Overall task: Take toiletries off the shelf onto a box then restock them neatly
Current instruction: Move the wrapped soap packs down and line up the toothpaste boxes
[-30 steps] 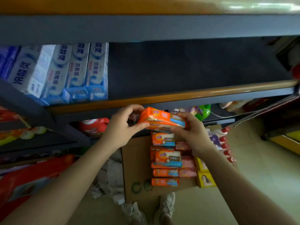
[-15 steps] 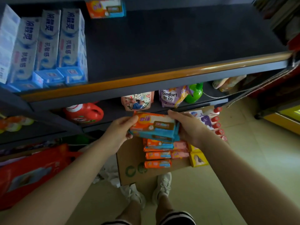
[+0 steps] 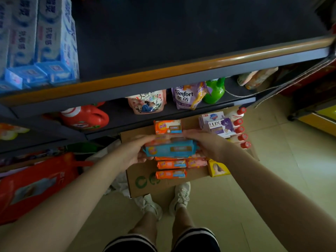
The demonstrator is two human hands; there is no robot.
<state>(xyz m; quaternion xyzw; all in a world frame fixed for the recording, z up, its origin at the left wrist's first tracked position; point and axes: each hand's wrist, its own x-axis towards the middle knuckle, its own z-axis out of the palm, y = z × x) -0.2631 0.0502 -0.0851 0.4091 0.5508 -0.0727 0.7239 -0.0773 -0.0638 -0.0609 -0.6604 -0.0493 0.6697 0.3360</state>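
I hold an orange-and-blue soap pack [image 3: 170,148] between both hands, low over the cardboard box [image 3: 143,182] on the floor. My left hand [image 3: 133,153] grips its left end and my right hand [image 3: 205,144] grips its right end. On the box lie more orange soap packs [image 3: 171,164], one orange pack [image 3: 168,126] at the far end, pink bars [image 3: 197,162], a yellow box [image 3: 218,169], white LUX and Safeguard boxes [image 3: 217,124] and red-capped bottles [image 3: 240,131]. The dark shelf [image 3: 163,42] above holds blue toothpaste boxes [image 3: 45,44] on its left.
The lower shelf carries a red detergent jug [image 3: 85,118], two refill pouches [image 3: 147,102] and a green bottle [image 3: 214,91]. A red bag [image 3: 36,184] sits at the left on the floor. My feet in white shoes [image 3: 180,195] stand at the box's near edge. Tiled floor [image 3: 272,170] lies to the right.
Both hands have come down from the shelf edge with the soap pack to just above the box. The view has tilted down toward the floor.
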